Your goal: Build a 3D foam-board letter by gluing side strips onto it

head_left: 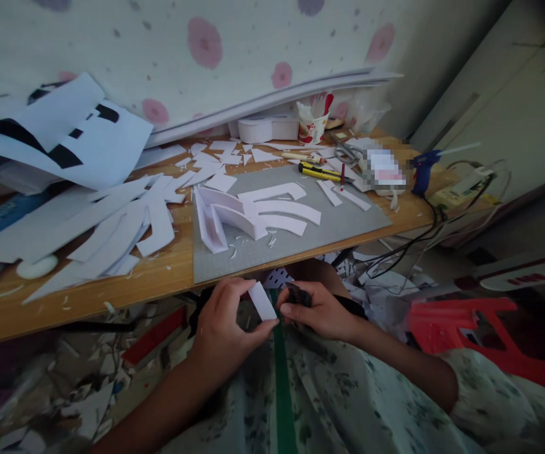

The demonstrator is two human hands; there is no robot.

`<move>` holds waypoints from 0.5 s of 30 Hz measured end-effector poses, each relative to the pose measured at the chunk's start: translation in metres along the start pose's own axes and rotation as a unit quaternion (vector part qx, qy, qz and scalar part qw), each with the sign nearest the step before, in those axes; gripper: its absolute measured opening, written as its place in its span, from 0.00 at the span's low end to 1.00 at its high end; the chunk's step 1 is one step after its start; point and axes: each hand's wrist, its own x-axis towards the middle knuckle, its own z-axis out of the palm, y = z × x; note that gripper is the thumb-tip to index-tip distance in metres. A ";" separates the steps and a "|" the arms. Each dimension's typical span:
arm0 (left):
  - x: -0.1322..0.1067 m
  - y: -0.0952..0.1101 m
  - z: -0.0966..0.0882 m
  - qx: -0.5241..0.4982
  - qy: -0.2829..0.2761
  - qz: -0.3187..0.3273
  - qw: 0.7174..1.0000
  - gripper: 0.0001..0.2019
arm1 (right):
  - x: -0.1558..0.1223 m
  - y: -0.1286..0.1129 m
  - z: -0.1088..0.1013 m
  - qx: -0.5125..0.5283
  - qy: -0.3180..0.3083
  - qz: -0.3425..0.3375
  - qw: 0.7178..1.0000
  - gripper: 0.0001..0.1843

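White piece (263, 301) in front of the gray mat (343, 221)

The left hand (222, 318) is pinching it between thumb and fingers. The right hand (317, 310) is gripping a dark tool (299, 295), maybe a cutter, close by. The person seems to be trimming; the next move is probably calling for steady fingers. The wooden table's (183, 243) edge is running along the mat's front, leaving open room nearer the person.

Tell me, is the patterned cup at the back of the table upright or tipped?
Upright: the cup stands with its rim up, something red poking out of the top.
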 end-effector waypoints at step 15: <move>0.007 0.007 -0.011 -0.269 -0.104 -0.182 0.940 0.14 | -0.004 0.001 0.010 -0.065 0.000 -0.056 0.996 0.18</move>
